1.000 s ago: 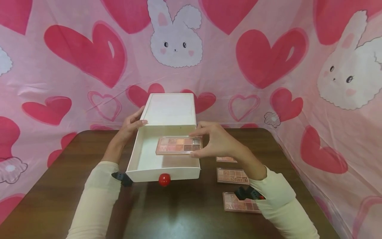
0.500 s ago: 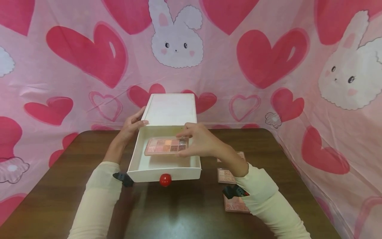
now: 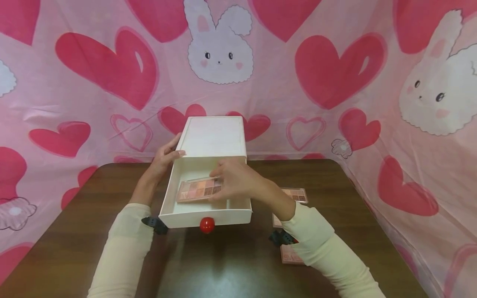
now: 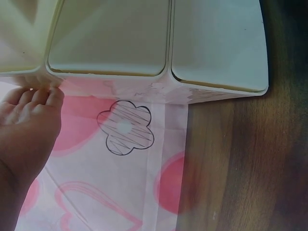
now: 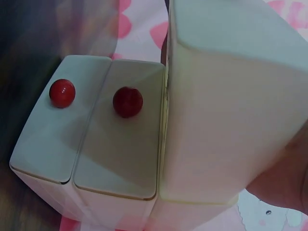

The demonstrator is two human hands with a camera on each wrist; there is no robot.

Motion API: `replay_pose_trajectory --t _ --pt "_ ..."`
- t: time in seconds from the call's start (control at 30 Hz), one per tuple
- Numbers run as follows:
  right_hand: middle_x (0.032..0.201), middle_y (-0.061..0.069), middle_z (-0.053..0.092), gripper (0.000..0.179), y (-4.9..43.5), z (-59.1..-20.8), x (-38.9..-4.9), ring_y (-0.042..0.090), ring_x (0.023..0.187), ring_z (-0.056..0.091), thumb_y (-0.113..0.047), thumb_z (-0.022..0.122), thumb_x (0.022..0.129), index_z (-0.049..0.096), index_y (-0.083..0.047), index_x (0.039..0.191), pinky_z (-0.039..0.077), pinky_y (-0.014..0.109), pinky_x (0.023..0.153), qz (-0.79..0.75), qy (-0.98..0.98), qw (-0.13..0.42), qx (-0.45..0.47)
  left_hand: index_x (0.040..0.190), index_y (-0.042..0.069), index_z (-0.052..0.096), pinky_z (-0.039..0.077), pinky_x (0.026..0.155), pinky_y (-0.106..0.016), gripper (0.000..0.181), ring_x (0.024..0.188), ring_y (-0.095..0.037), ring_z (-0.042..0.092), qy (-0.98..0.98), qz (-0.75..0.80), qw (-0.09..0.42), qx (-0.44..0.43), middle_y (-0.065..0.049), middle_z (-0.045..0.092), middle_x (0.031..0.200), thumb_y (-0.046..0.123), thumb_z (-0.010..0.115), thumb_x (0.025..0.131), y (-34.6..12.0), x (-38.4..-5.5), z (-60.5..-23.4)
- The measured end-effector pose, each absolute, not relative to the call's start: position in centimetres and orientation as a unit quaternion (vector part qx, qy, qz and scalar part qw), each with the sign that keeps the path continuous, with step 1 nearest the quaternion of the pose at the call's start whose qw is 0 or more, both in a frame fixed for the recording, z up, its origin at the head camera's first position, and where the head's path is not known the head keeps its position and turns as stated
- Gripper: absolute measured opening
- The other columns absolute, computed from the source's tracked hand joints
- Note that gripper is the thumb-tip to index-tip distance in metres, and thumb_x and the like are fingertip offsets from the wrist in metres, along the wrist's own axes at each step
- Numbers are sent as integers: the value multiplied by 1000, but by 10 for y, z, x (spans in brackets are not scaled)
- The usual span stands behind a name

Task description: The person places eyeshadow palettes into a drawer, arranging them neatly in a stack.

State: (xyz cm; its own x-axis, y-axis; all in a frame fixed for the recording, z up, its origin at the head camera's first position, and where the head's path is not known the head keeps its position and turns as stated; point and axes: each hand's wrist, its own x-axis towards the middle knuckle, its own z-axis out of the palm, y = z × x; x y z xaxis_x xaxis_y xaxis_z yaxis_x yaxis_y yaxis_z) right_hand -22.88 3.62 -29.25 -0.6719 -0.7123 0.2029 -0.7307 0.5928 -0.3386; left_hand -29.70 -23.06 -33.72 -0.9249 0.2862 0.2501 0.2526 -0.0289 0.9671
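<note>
An eyeshadow palette (image 3: 197, 189) with a clear lid lies tilted inside the pulled-out top drawer (image 3: 223, 218) of a white drawer unit (image 3: 214, 134). My right hand (image 3: 238, 180) pinches the palette's right end, thumb at the near edge and fingers at the far one. On the unit's left side, my left hand (image 3: 164, 159) grips the top edge with the thumb on the top face. The left wrist view shows the fingers (image 4: 41, 98) of that hand bent against the unit's side. From the right wrist, the drawer's wall (image 5: 226, 120) hides the palette and most of the hand.
Several more palettes lie on the brown table (image 3: 208, 269) at right: one farther back (image 3: 296, 194), another near the front (image 3: 292, 253), partly behind my right arm. A red knob (image 3: 207, 225) sticks out from the drawer front. Two lower drawers (image 5: 91, 125) are closed.
My right hand has carried the palette left and down, from above the drawer's right side to inside it, and the palette has turned slightly. The left hand keeps its place.
</note>
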Motion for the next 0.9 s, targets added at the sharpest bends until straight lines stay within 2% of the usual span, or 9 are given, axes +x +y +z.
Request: replay_pose_trajectory --t 0.17,0.5,0.77,0.9 --pt "87 2 61 55 30 -294 -227 13 76 48 -44 87 73 78 -11 117 35 20 62 166 -902 19 397 162 2 12 45 97 -7 78 138 -7 35 704 685 14 190 -14 7 173 7 45 92 -230 -296 -336" --pt "94 -4 62 59 29 -295 -222 11 79 49 -54 83 76 75 -21 125 35 21 61 108 -922 30 372 162 3 15 43 97 -6 77 145 -15 30 712 676 11 188 -13 10 173 8 46 92 -231 -296 -335" --pt "109 -4 68 62 31 -295 -221 11 87 54 -54 82 77 73 -20 128 44 22 68 96 -921 35 375 162 4 16 46 96 -8 76 136 -7 37 710 679 6 188 -15 13 172 8 46 93 -231 -296 -335" --pt "117 -1 70 60 31 -296 -222 13 97 61 -52 80 81 72 -17 129 53 27 81 105 -916 37 385 162 2 17 43 99 -7 75 143 -13 34 708 680 6 191 -15 13 172 7 46 93 -230 -295 -336"
